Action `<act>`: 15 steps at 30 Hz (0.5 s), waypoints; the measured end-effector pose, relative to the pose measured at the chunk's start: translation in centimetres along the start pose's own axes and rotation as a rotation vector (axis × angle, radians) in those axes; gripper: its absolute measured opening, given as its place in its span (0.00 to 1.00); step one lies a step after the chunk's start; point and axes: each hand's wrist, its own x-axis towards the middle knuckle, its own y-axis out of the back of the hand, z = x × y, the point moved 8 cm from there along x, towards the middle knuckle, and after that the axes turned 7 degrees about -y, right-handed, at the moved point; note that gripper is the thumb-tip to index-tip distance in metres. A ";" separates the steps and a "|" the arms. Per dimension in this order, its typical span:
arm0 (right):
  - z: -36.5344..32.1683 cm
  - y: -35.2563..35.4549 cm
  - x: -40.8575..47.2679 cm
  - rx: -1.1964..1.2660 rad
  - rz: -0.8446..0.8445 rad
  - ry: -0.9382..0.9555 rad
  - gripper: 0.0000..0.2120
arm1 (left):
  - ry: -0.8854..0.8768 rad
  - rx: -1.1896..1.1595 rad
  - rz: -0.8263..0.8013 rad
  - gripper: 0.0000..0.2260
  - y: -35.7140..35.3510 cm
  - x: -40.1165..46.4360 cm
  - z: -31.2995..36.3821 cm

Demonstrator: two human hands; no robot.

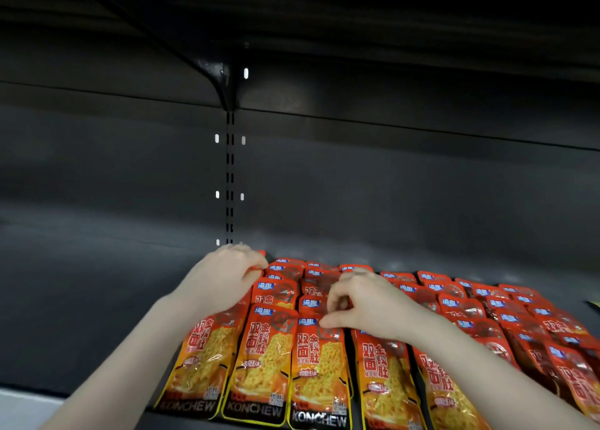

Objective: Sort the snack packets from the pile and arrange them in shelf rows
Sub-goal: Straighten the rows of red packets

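Note:
Red and orange snack packets [259,358] marked KONCHEW lie in overlapping rows on a dark shelf [97,300], running from the front edge toward the back wall. My left hand [220,277] rests on the leftmost row near its back end, fingers curled over the top edge of a packet [259,269]. My right hand [360,303] hovers over the third row, its thumb and fingers bent and touching the top of a front packet [318,358]. Whether the right hand pinches that packet is unclear.
More rows of the same packets [487,313] spread to the right across the shelf. The shelf's left part is bare dark metal. A slotted upright [230,176] runs up the back wall to a bracket [224,82] under the upper shelf.

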 end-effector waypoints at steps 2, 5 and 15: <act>0.1 -0.2 -0.1 -0.011 -0.007 -0.012 0.11 | -0.012 -0.005 -0.032 0.11 -0.1 -0.7 -0.5; 0.4 -0.4 -0.2 0.001 -0.018 -0.021 0.08 | -0.016 -0.016 -0.061 0.10 -0.1 -1.8 -1.0; -1.2 0.2 -1.6 -0.099 0.009 -0.034 0.18 | -0.030 -0.074 0.018 0.09 0.7 -4.7 -2.3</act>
